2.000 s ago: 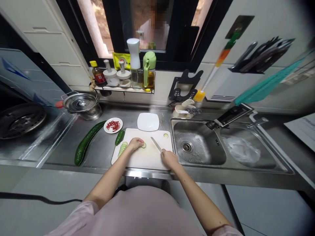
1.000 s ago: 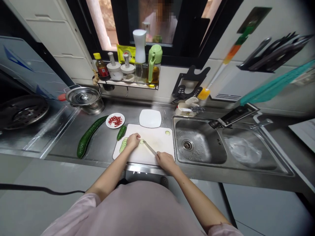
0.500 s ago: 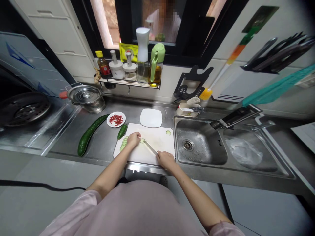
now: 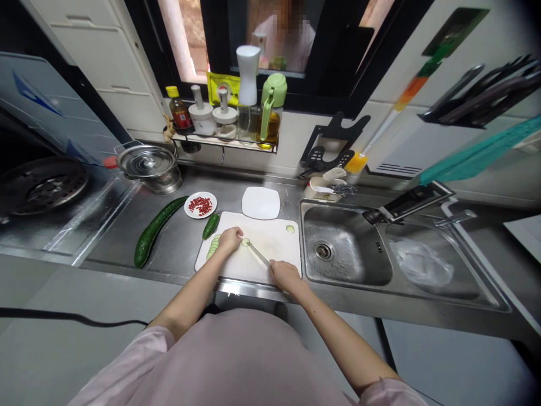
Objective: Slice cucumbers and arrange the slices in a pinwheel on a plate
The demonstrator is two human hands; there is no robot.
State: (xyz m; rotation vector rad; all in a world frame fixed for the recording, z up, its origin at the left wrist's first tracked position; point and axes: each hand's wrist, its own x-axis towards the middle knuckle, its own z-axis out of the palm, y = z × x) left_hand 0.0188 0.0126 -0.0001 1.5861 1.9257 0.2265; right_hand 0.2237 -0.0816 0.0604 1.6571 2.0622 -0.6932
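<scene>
My right hand (image 4: 286,274) is wrapped round the handle of a knife (image 4: 259,255), its blade slanting up and left over the white cutting board (image 4: 270,237). By the blade's tip is a pale green cucumber slice (image 4: 245,242). My left hand (image 4: 229,240) is closed, fingertips pinched beside that slice; whatever is between them is too small to make out. Overlapping cucumber slices (image 4: 213,247) lie left of this hand, partly behind it. A cut piece of cucumber (image 4: 211,226) rests at the board's upper left edge, and a lone slice (image 4: 290,229) at its upper right.
A long whole cucumber (image 4: 157,231) and a plate of chopped red pieces (image 4: 200,205) lie to the left. Behind the board is a white square dish (image 4: 261,203). The sink (image 4: 344,242) is at the right, a lidded pot (image 4: 150,169) at the back left, a condiment rack (image 4: 224,142) above.
The whole view has shifted very slightly with my head. Both hands, the knife and the slices keep their places on the board.
</scene>
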